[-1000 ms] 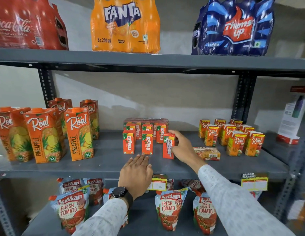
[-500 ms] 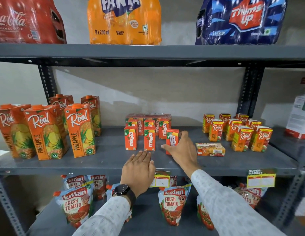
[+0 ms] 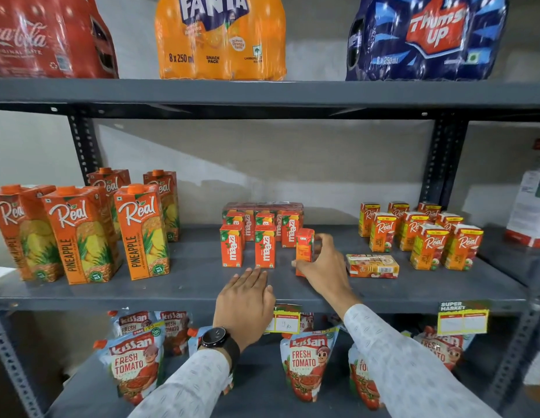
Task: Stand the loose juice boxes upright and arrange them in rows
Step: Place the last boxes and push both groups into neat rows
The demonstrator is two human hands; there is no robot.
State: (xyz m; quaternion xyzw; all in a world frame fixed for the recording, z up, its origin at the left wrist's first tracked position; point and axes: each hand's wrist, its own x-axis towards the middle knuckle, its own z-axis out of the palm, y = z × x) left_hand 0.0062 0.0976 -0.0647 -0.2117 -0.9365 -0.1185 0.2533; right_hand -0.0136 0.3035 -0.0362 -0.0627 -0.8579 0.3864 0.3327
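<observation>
My right hand (image 3: 321, 268) grips a small orange Maaza juice box (image 3: 304, 247) that stands upright on the grey middle shelf (image 3: 187, 285), just right of the front row of upright Maaza boxes (image 3: 247, 248). More Maaza boxes stand behind them in front of a wrapped pack (image 3: 262, 206). One small Real juice box (image 3: 372, 266) lies flat on its side to the right of my hand. Beyond it, several small Real boxes (image 3: 428, 233) stand upright in rows. My left hand (image 3: 247, 300) rests flat on the shelf's front edge, fingers apart, holding nothing.
Tall Real pineapple cartons (image 3: 91, 233) stand at the left of the middle shelf. Coca-Cola, Fanta (image 3: 220, 37) and Thums Up packs fill the top shelf. Kissan tomato pouches (image 3: 133, 366) sit on the lower shelf. Price tags (image 3: 463, 318) hang on the shelf edge. A white box (image 3: 531, 212) is far right.
My right hand has turned the Maaza box and slid it a little right and forward beside the front row. My left hand stays on the shelf edge. The camera moved closer.
</observation>
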